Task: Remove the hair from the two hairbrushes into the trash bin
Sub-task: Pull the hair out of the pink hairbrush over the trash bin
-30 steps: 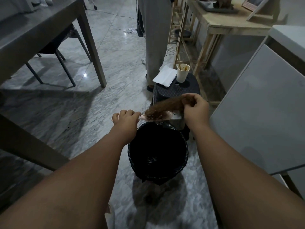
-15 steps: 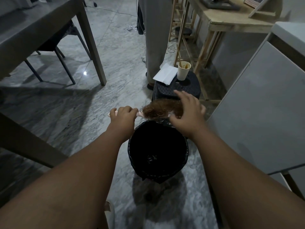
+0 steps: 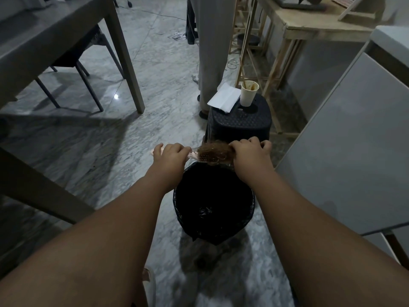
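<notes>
I have the hairbrush (image 3: 204, 157) held level above the far rim of the trash bin (image 3: 179, 214), bristle side up, with a brown wad of hair (image 3: 218, 151) matted over its head. My left grip (image 3: 171, 155) is closed round the handle, above the bin's far left edge. My right grip (image 3: 250, 155) has its fingers curled into the hair at the other end of the head, above the bin's far right edge. I judge this to be the pull itself: the hair is caught but not yet off.

To do it well, I'd hold the handle firm with the left and peel with the right, lifting up off the bristles rather than yanking sideways, so the wad comes away as one mat and not in shreds. The brush sits at the bin's far edge, not over its middle, so I'd bring both grips over the bin's centre before letting go. Otherwise loose strands could fall outside, toward the stool (image 3: 241, 125) just beyond the bin. Hair clings to fingers, so I'd release low inside the liner. I can't see a second brush
</notes>
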